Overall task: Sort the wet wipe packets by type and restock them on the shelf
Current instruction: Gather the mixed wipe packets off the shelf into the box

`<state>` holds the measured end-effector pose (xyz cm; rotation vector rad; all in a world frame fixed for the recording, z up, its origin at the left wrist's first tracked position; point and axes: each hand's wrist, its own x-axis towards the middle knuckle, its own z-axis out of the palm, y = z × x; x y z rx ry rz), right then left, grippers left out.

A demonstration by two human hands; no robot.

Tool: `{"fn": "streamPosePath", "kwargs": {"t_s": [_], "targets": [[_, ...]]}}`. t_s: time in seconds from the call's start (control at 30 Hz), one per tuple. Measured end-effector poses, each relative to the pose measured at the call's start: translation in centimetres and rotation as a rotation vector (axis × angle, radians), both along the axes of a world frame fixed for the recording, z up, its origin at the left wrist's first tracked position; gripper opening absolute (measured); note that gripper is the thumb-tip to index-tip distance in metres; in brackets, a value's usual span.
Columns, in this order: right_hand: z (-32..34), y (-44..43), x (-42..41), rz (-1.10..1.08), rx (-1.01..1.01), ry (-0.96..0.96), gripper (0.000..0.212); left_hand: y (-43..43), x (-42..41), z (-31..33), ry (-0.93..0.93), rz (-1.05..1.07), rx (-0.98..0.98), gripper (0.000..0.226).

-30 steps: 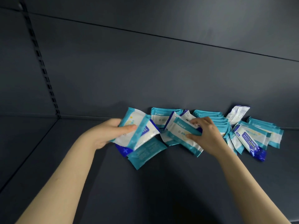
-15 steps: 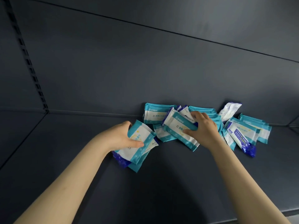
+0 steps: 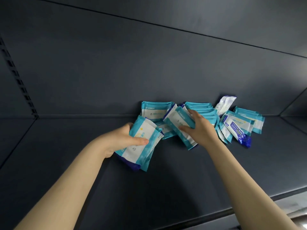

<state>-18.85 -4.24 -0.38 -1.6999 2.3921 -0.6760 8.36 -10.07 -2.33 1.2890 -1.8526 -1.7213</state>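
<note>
Several teal-and-white and blue-and-white wet wipe packets lie in a loose heap (image 3: 201, 108) along the back of a dark shelf (image 3: 166, 188). My left hand (image 3: 121, 138) grips a small stack of packets (image 3: 141, 146), teal-and-white on top with a dark blue one beneath, resting on the shelf left of the heap. My right hand (image 3: 201, 128) is closed on a teal-and-white packet (image 3: 178, 125) that lies slanted on the heap's front. A blue-and-white packet (image 3: 235, 130) lies at the right of the heap.
The dark back wall (image 3: 149, 72) rises right behind the heap. A slotted upright (image 3: 18, 80) runs down the left side. The shelf's front edge (image 3: 216, 213) crosses the lower right.
My left hand has gathered its spread packets into a tighter stack and lowered it onto the shelf. My right hand has stayed on the slanted packet, sliding its grip a little.
</note>
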Motion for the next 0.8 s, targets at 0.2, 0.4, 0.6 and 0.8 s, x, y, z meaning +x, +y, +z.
{"fn": "streamPosePath", "kwargs": {"t_s": [0.2,0.4,0.6,0.8], "targets": [[-1.0,7.6,-0.6,-0.140,-0.312,-0.690,0.040,2.4,-3.1,0.3,0.203,0.047,0.081,0.028],[-1.0,18.0,-3.9,-0.235,-0.473,-1.211,0.030,8.3,-7.8,1.1,0.357,0.087,0.097,0.041],[-3.4,30.7,-9.2,-0.360,-0.522,-1.536,0.062,19.6,-15.8,1.6,0.415,-0.041,0.127,0.045],[-6.4,45.3,-13.5,-0.505,-0.584,-1.613,0.075,33.4,-23.9,-0.6,0.367,-0.150,0.179,0.045]]}}
